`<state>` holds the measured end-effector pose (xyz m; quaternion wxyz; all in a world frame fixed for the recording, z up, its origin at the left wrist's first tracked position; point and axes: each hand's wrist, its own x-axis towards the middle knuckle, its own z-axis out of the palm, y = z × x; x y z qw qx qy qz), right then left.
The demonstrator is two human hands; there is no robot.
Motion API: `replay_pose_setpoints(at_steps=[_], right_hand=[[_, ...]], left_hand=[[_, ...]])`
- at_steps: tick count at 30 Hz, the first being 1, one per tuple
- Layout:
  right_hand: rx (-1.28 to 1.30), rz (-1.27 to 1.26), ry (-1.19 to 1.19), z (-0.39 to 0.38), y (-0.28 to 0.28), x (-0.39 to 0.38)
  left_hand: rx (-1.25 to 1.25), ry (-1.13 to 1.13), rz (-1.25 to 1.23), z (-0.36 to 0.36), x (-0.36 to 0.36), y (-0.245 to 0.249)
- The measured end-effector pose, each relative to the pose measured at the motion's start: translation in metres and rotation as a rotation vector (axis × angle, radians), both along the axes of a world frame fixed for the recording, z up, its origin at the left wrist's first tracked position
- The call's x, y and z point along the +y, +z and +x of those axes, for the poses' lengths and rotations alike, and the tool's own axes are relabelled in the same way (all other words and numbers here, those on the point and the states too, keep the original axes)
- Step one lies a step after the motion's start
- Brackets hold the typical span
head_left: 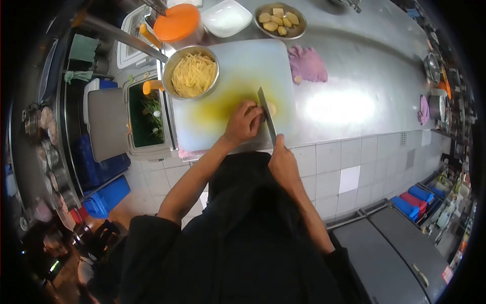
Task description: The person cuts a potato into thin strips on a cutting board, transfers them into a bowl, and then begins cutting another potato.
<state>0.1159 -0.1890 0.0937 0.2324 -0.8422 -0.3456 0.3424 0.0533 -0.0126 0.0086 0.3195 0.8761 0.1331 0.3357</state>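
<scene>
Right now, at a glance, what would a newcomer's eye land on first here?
Probably the long knife in the right hand, its blade over the cutting board right beside the left hand. Next, likely the bowl of yellow strips at the board's far left corner, and the bright orange lid just beyond it.

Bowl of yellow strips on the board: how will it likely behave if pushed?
The bowl will probably slide rather than roll, since it stands upright. Its shiny, metal-looking wall may feel slippery. The yellow strips, thin and loosely heaped, could shift or spill if it tips.
</scene>
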Motion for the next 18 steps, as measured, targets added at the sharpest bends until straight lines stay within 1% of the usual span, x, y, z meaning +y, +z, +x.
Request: replay_pose_setpoints(at_steps=[2, 5, 8, 9, 10, 11, 13, 16, 18], right_hand=[[0.014, -0.069, 0.017, 0.005, 0.017, 0.000], [0.005, -0.075, 0.010, -0.002, 0.044, -0.006], [-0.018, -0.096, 0.026, -0.003, 0.039, -0.012], [-0.016, -0.099, 0.029, -0.003, 0.025, -0.010], [-0.021, -0.008, 0.025, -0.001, 0.005, -0.006], [-0.025, 0.081, 0.021, 0.000, -0.002, -0.002], [-0.015, 0.045, 0.030, 0.006, -0.006, 0.000], [0.020, -0.041, 0.021, 0.004, 0.015, 0.000], [0.039, -0.090, 0.022, 0.003, 0.037, -0.001]], left_hand=[[0.025, -0.006, -0.014, -0.001, 0.000, -0.003], [0.058, 0.000, -0.050, -0.003, -0.001, -0.004], [0.053, 0.001, -0.064, -0.001, -0.001, -0.003], [0.053, -0.005, -0.062, -0.002, -0.001, -0.004], [0.055, -0.005, -0.063, -0.001, 0.000, -0.003], [0.043, 0.004, -0.026, -0.002, 0.000, -0.004], [0.023, 0.021, 0.021, 0.002, 0.002, -0.002], [0.006, 0.006, 0.016, 0.002, 0.002, 0.000], [0.037, -0.006, -0.068, -0.001, 0.000, -0.003]])
